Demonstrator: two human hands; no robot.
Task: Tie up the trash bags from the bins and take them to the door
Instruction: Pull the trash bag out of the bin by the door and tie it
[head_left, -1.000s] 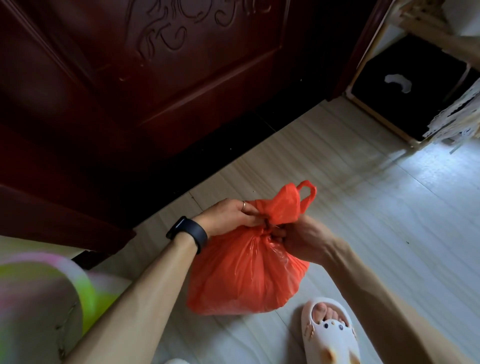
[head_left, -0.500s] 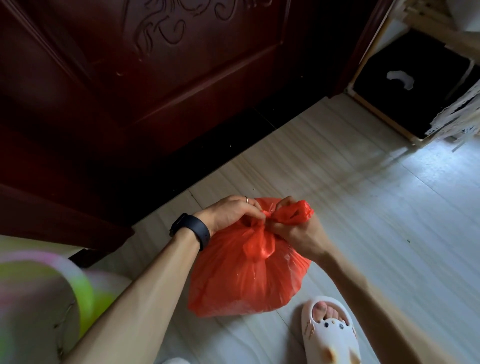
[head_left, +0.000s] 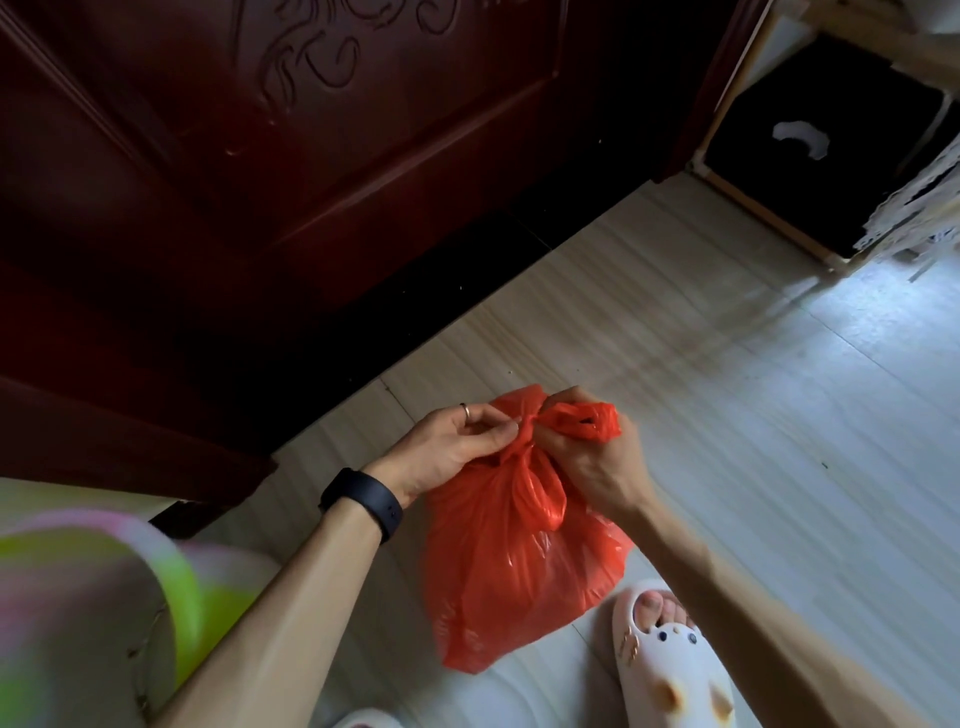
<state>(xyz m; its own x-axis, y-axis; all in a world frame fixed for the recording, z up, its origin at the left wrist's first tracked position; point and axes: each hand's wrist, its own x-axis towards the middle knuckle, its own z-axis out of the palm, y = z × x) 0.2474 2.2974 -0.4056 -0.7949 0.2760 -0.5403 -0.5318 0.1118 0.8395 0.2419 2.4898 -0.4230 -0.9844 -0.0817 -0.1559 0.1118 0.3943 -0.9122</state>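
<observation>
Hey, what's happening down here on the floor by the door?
A person is tying a red trash bag that sits on the pale floor by the dark red door. The left hand pinches the knot at the bag's neck; the right hand grips the bunched handle loop beside it. A white slipper stands next to the bag.

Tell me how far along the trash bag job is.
Done: the red bag sits on the floor beside the door. In hand: the left hand and right hand pinch its handles at the knot. Left: tighten it and let go; no other bags show.
</observation>
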